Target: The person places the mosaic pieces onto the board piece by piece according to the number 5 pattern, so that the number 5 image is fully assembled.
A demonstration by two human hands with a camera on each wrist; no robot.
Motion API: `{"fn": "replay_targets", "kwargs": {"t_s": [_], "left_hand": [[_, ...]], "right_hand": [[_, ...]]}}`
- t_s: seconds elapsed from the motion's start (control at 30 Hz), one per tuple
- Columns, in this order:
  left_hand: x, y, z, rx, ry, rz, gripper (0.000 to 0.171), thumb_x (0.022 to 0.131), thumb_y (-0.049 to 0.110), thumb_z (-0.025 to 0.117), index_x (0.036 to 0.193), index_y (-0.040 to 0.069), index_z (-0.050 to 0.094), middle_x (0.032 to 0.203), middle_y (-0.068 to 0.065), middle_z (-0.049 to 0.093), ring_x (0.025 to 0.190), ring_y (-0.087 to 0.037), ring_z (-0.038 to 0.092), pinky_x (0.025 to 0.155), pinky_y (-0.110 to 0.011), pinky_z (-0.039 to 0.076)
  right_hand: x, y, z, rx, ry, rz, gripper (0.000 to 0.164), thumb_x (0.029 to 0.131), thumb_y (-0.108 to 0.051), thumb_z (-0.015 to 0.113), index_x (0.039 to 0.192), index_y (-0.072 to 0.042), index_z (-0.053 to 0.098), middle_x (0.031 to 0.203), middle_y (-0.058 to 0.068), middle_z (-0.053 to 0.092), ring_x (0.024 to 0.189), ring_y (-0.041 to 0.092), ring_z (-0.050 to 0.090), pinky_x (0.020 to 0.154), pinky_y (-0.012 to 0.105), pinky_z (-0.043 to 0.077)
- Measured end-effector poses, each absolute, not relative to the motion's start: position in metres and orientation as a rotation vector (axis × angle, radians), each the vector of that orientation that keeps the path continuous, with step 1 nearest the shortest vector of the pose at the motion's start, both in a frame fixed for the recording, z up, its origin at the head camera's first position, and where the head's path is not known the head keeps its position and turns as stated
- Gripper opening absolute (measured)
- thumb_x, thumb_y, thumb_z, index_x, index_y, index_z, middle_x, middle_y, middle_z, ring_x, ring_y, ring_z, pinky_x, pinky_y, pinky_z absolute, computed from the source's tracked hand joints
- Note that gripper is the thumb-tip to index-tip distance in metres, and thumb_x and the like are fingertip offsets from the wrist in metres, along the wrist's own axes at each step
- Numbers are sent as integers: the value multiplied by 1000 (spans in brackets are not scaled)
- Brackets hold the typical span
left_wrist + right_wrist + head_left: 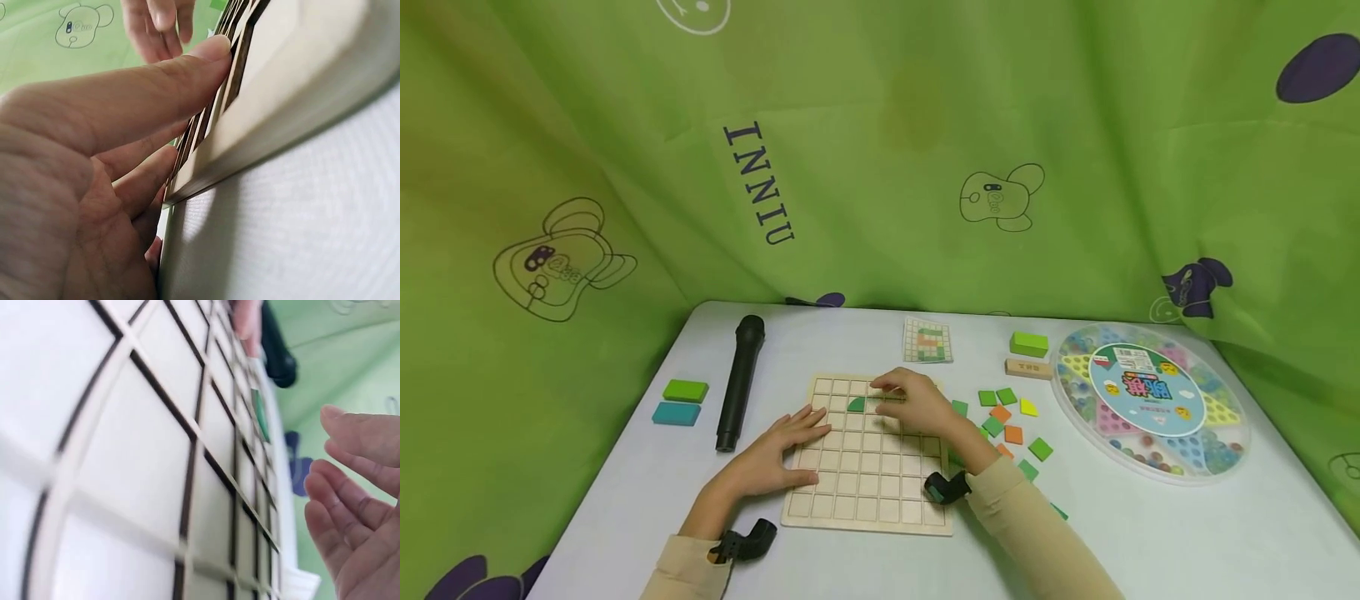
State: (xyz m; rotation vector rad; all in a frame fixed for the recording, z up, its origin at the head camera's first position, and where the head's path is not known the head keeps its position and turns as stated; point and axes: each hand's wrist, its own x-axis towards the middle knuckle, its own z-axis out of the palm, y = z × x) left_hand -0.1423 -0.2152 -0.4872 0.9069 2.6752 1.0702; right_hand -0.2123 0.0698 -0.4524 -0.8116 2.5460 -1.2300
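Observation:
A wooden grid board (868, 508) lies on the table, its square cells divided by raised ribs. One dark green quarter-round piece (857, 405) sits in a cell near the far left of the board. My left hand (769, 457) rests on the board's left edge with fingers spread; in the left wrist view its thumb (181, 78) touches the rim. Over the far right part of the board hovers my right hand (917, 404), just right of the green piece. The right wrist view shows its fingers (350, 506) loosely bent, with nothing between them.
Loose green, orange and yellow tiles (1013, 435) lie right of the board, some under the right forearm. Behind it are pattern cards (927, 342). A black microphone (742, 379) and two blocks (676, 414) stand left. A round marble-game case (1150, 454) lies right, beside a wooden block (1028, 368).

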Motion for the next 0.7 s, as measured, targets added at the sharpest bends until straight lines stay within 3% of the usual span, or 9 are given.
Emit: {"fn": "replay_targets", "kwargs": {"t_s": [0.2, 0.37, 0.7], "left_hand": [[-143, -215, -487, 905, 2682, 1083, 71, 77, 36, 76, 137, 8, 51, 151, -13, 35, 142, -40, 22, 111, -64, 15], [-143, -214, -486, 874, 2668, 1097, 73, 75, 36, 77, 138, 8, 50, 152, -11, 34, 143, -37, 21, 111, -61, 13], [-143, -214, -487, 873, 2674, 1082, 73, 76, 37, 76, 139, 11, 50, 152, -9, 34, 143, -36, 22, 111, -59, 13]], "right_hand": [[-192, 116, -444, -752, 2624, -1342, 39, 86, -12, 69, 123, -3, 60, 122, 8, 60, 112, 30, 58, 97, 45, 49], [-170, 168, -443, -613, 2729, -1358, 42, 85, -19, 71, 123, -5, 61, 121, 6, 61, 112, 29, 58, 96, 48, 48], [-146, 247, -457, -277, 2810, -1273, 44, 89, -22, 67, 128, -4, 56, 127, 19, 58, 119, 43, 51, 96, 58, 44]]}}
